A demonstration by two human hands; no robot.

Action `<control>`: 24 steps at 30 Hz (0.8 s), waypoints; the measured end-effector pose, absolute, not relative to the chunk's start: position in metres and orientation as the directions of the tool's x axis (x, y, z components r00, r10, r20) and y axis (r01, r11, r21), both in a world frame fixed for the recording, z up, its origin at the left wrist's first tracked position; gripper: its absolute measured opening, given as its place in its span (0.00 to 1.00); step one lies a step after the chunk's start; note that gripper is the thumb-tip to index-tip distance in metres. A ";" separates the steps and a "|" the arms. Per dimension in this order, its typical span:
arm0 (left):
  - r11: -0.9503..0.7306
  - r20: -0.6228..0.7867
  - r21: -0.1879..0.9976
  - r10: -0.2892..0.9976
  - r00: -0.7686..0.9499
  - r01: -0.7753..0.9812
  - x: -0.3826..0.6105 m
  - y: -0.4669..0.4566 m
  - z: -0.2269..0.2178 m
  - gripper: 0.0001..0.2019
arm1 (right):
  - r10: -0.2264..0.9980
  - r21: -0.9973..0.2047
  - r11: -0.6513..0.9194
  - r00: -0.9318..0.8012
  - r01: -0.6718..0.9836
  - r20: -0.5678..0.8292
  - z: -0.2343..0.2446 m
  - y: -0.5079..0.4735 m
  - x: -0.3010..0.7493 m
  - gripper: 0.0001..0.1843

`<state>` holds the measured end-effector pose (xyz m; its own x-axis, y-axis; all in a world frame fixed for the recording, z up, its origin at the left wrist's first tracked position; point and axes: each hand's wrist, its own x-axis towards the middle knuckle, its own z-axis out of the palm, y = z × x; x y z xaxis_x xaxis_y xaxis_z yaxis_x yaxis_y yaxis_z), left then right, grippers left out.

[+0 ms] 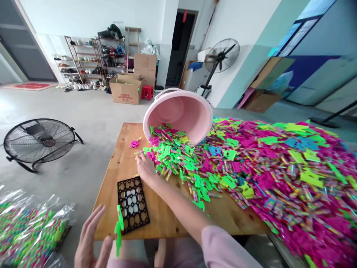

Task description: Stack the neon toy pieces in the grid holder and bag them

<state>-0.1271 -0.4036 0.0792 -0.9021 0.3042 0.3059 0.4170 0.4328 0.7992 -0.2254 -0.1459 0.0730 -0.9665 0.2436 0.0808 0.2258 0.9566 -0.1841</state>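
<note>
My left hand (90,238) is at the lower left, beyond the table's front edge, its fingers spread. Just right of its thumb are two bright green plastic pieces (118,232), one above the other, overlapping the table edge; they look separate from my fingers. A black grid tray (134,223) with round openings lies on the table, white showing through its middle. My right hand (145,168) reaches across to the left edge of the pile of green and pink plastic pieces (167,152). Its fingers are bent together beside a small yellowish tube; what they pinch is too small to name.
A pink tub (202,111) lies tipped with its mouth over the pile. A heap of pink, green and blue pieces (267,171) covers the right side. One pink piece (135,143) lies apart on the wooden table (114,175). A floor fan (41,141) and bagged pieces (30,230) are at left.
</note>
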 end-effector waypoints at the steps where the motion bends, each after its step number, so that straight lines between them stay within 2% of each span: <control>1: 0.449 0.322 0.760 0.369 -0.872 0.470 -0.129 -0.397 0.086 0.27 | 0.306 -0.184 0.939 -0.949 0.290 0.070 0.075 -0.143 -0.237 0.17; 3: 0.450 0.341 0.695 0.480 -0.809 0.560 -0.135 -0.385 0.091 0.29 | 0.387 -0.181 0.909 -0.921 0.376 0.034 0.076 -0.141 -0.256 0.17; 7: 0.429 0.313 0.669 0.578 -0.754 0.607 -0.144 -0.379 0.078 0.20 | 0.401 -0.187 0.902 -0.916 0.389 0.029 0.066 -0.152 -0.257 0.18; 9: 0.445 0.270 0.679 0.588 -0.762 0.584 -0.143 -0.380 0.076 0.20 | 0.403 -0.188 0.903 -0.913 0.386 0.060 0.061 -0.158 -0.245 0.17; 11: 0.459 0.232 0.695 0.585 -0.777 0.554 -0.139 -0.381 0.081 0.19 | 0.456 -0.213 0.875 -0.888 0.435 0.063 0.061 -0.160 -0.235 0.18; 14: 0.479 0.192 0.726 0.547 -0.815 0.493 -0.132 -0.377 0.090 0.19 | 0.573 -0.292 0.782 -0.819 0.551 -0.014 0.065 -0.154 -0.227 0.18; 16: 0.479 0.196 0.745 0.507 -0.839 0.464 -0.127 -0.374 0.093 0.18 | 0.603 -0.327 0.744 -0.796 0.583 -0.046 0.067 -0.148 -0.225 0.16; 20: 0.420 0.138 0.827 0.494 -0.858 0.375 -0.124 -0.376 0.098 0.20 | 0.538 -0.367 0.786 -0.843 0.497 0.013 0.071 -0.142 -0.207 0.15; 22: 0.328 0.078 0.908 0.478 -0.875 0.261 -0.131 -0.377 0.104 0.24 | 0.459 -0.419 0.825 -0.882 0.379 0.106 0.075 -0.146 -0.187 0.16; 24: 0.211 0.023 0.971 0.373 -0.928 0.109 -0.147 -0.374 0.112 0.27 | 0.339 -0.466 0.862 -0.909 0.197 0.243 0.079 -0.157 -0.163 0.17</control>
